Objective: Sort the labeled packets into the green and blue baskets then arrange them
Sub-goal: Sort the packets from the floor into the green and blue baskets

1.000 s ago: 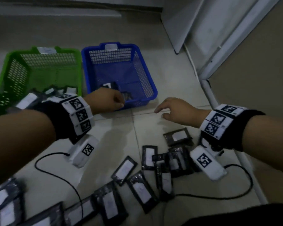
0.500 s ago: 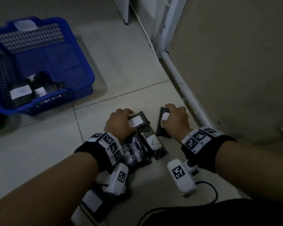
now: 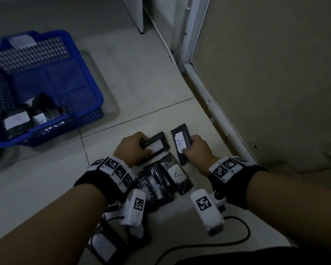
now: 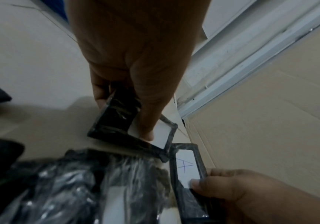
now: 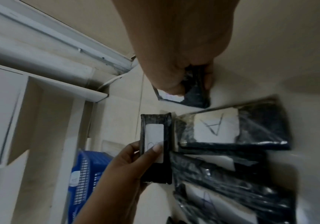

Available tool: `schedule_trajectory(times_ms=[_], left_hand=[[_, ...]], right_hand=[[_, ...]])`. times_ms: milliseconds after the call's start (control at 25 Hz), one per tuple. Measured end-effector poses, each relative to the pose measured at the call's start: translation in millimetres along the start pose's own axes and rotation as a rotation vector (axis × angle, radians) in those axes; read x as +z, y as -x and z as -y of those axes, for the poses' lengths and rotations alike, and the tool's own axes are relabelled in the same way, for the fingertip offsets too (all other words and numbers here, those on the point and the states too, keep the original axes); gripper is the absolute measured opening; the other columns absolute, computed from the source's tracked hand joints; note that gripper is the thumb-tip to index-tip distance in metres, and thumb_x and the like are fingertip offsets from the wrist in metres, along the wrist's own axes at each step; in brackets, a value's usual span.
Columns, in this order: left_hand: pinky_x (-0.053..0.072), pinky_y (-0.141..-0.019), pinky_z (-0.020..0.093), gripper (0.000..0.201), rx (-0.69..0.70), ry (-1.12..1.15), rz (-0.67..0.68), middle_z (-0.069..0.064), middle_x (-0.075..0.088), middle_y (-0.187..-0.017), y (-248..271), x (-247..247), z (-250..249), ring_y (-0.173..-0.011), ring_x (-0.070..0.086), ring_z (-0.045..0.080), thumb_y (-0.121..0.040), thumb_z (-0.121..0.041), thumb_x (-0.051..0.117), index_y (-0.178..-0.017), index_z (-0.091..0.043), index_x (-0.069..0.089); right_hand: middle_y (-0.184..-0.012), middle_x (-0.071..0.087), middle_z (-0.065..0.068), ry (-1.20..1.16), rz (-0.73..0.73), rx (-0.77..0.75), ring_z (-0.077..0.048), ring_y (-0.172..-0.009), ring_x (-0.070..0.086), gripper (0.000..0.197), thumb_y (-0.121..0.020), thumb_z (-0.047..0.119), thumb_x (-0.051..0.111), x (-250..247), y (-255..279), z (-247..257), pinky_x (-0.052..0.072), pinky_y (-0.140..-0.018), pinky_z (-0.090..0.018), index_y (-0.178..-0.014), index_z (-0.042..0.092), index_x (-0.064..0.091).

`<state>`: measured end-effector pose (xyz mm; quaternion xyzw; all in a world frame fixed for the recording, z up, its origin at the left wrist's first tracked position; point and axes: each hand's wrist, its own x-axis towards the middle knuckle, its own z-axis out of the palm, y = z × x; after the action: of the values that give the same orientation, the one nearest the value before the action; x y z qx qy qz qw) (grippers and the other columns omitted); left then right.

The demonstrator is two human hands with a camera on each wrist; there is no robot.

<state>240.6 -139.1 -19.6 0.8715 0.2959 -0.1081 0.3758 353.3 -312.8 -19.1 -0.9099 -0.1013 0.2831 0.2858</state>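
My left hand (image 3: pixel 141 145) grips a black packet (image 3: pixel 156 144) with a white label, thumb on the label (image 4: pixel 145 133). My right hand (image 3: pixel 189 147) pinches a second black packet (image 3: pixel 181 139) marked "A" (image 4: pixel 185 166). Both packets sit just beyond a pile of black labeled packets (image 3: pixel 168 177) on the floor between my wrists. The right wrist view shows the left hand's packet (image 5: pixel 155 136) and a pile packet marked "A" (image 5: pixel 216 128). The blue basket (image 3: pixel 96 92) stands at the far left with a few packets (image 3: pixel 17 119) inside. The green basket is not visible.
A beige panel (image 3: pixel 275 83) and a white frame strip (image 3: pixel 214 109) run close along the right of my hands. Another packet (image 3: pixel 103 247) lies under my left forearm. A black cable (image 3: pixel 208 245) trails across the tiled floor near me.
My left hand left the blue basket and came back to the pile, and my head turned right. Both hands now hold a packet each, drawn a little away from the pile.
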Motion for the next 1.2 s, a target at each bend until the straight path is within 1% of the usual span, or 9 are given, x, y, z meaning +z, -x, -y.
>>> schedule_trajectory(times_ms=[120,280,400,560,720,840,960,1040,1200], left_hand=[[0.046,-0.064,0.020,0.025,0.039,0.209,-0.118,-0.006,0.065,-0.087,9.4,-29.7,5.9,-0.076,0.059,0.007,-0.076,-0.039,0.073,-0.090,-0.028,0.056],[0.055,-0.081,0.046,0.033,0.068,0.653,-0.387,0.003,0.069,-0.095,22.8,-84.6,28.6,-0.087,0.067,0.020,-0.079,-0.031,0.068,-0.107,-0.035,0.052],[0.055,-0.073,0.040,0.035,0.045,0.825,-0.618,0.007,0.066,-0.090,32.8,-123.9,58.1,-0.082,0.064,0.023,-0.087,-0.010,0.060,-0.114,-0.025,0.042],[0.052,-0.071,0.039,0.031,-0.040,0.944,-0.823,0.012,0.062,-0.099,50.1,-157.0,99.8,-0.085,0.059,0.023,-0.085,-0.004,0.057,-0.105,-0.025,0.044],[0.048,-0.073,0.042,0.027,-0.129,0.958,-0.925,0.022,0.060,-0.095,67.5,-177.8,135.7,-0.078,0.055,0.025,-0.078,-0.017,0.058,-0.093,-0.035,0.044],[0.047,-0.071,0.040,0.022,-0.150,0.862,-1.031,0.011,0.060,-0.085,77.3,-184.6,156.9,-0.073,0.054,0.021,-0.080,-0.016,0.061,-0.081,-0.032,0.047],[0.051,-0.071,0.036,0.018,-0.225,0.703,-1.176,0.013,0.062,-0.089,93.8,-195.3,187.8,-0.074,0.058,0.019,-0.077,-0.024,0.066,-0.077,-0.032,0.050],[0.053,-0.084,0.037,0.022,-0.314,0.638,-1.232,0.012,0.059,-0.105,106.7,-201.9,210.6,-0.088,0.061,0.019,-0.070,-0.029,0.069,-0.086,-0.035,0.055],[0.035,-0.091,0.014,0.042,-0.424,0.378,-1.197,0.011,0.049,-0.122,123.4,-209.1,237.1,-0.102,0.049,0.012,-0.077,-0.014,0.071,-0.117,-0.017,0.058]], right_hand=[[-0.102,0.062,-0.015,-0.194,-0.016,-0.087,-0.034,-0.092,0.061,0.026,-0.085,0.009,0.055,0.9,0.7,39.0,0.054,-0.080,-0.048,-0.110,0.004,0.052],[-0.091,0.062,-0.005,-0.472,0.102,-0.232,-0.031,-0.077,0.065,0.018,-0.088,0.009,0.055,15.2,8.9,113.8,0.059,-0.059,-0.043,-0.104,0.016,0.054],[-0.092,0.064,-0.008,-0.503,0.189,-0.373,-0.025,-0.069,0.063,0.027,-0.086,0.006,0.057,45.3,7.7,171.7,0.055,-0.052,-0.033,-0.112,0.014,0.057],[-0.088,0.063,-0.004,-0.440,0.283,-0.498,-0.024,-0.068,0.062,0.037,-0.083,0.004,0.056,94.1,6.9,239.6,0.058,-0.062,-0.039,-0.118,0.014,0.058],[-0.092,0.063,-0.010,-0.392,0.327,-0.483,-0.025,-0.061,0.065,0.027,-0.085,0.004,0.058,141.9,6.4,281.0,0.058,-0.062,-0.039,-0.107,0.017,0.050],[-0.101,0.065,-0.010,-0.268,0.284,-0.517,-0.032,-0.087,0.067,0.019,-0.085,0.004,0.059,167.9,-1.4,290.3,0.056,-0.083,-0.043,-0.099,0.016,0.060],[-0.129,0.055,-0.014,0.013,0.205,-0.635,-0.028,-0.115,0.055,0.030,-0.088,0.006,0.055,177.3,2.5,286.0,0.042,-0.099,-0.024,-0.116,0.012,0.064],[-0.139,0.040,-0.013,0.106,0.121,-0.697,-0.029,-0.128,0.040,0.028,-0.089,0.012,0.054,178.3,14.7,277.1,0.031,-0.110,-0.031,-0.114,0.016,0.066],[-0.112,0.051,-0.006,0.280,-0.057,-0.880,-0.028,-0.109,0.044,0.019,-0.090,0.030,0.055,191.1,38.6,260.6,0.035,-0.102,-0.046,-0.096,0.021,0.070]])
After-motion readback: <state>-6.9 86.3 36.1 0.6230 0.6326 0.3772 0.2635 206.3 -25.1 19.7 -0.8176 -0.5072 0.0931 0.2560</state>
